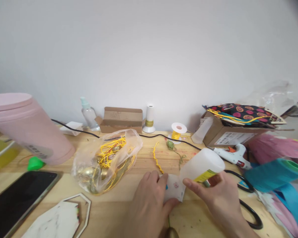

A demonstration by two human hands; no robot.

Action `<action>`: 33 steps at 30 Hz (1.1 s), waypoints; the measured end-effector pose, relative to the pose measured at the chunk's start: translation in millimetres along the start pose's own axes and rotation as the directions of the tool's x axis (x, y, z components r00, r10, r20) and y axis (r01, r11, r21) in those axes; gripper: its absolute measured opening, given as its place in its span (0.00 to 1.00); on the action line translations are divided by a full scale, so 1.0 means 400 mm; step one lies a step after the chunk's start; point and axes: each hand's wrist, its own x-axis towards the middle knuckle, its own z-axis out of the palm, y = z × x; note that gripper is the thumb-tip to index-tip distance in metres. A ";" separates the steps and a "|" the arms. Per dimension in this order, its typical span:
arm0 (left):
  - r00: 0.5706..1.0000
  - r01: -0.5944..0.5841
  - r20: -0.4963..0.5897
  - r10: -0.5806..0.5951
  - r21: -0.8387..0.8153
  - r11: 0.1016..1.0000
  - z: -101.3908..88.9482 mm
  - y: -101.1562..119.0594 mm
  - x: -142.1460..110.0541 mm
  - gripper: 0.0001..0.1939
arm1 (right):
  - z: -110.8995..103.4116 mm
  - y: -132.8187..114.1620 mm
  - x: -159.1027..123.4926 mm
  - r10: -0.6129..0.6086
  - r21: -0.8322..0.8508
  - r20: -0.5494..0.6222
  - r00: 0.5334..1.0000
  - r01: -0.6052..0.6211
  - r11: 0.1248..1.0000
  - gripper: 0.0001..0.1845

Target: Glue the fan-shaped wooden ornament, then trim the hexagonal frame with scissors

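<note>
My left hand (150,201) rests on a small white paper piece (176,186) with little coloured prints, its thumb and fingers holding the edges against the table. In my right hand (221,198) is a white plastic bottle (201,163) with a yellow-green label. The bottle is tilted, its lower left end right beside the paper, with the thumb along its near side. Just beyond the left fingers lies a twisted yellow cord (157,157). Near my left wrist, a dark rounded object (172,232) on a green string shows at the bottom edge.
A plastic bag (86,162) of yellow cords and brass-coloured pieces lies left of centre. Farther left are a phone (20,201) and a leaning pink tumbler (34,129). Scissors handles (253,218), a glue gun (234,155) and a teal thread spool (274,175) crowd the right.
</note>
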 end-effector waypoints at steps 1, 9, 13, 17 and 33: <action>1.000 0.005 0.001 -0.005 -0.003 1.000 0.001 0.000 0.000 0.15 | 0.000 0.001 -0.001 -0.009 0.004 0.002 1.000 0.009 1.000 0.16; 1.000 -0.002 0.002 0.002 -0.028 1.000 0.004 -0.004 0.002 0.16 | -0.005 0.031 0.002 -0.143 -0.104 0.056 0.988 0.149 0.983 0.20; 1.000 0.000 -0.006 0.000 -0.036 0.999 0.003 -0.005 0.001 0.16 | -0.006 0.026 0.001 -0.163 -0.146 0.054 0.985 0.169 0.975 0.18; 1.000 -0.005 -0.007 0.005 -0.041 0.999 0.004 -0.006 0.001 0.16 | -0.006 0.025 0.000 -0.148 -0.118 0.051 0.988 0.153 0.981 0.19; 0.999 -0.040 -0.018 0.041 0.012 0.999 0.011 -0.008 0.009 0.18 | -0.042 0.025 0.045 0.274 0.729 0.064 0.960 -0.232 0.644 0.13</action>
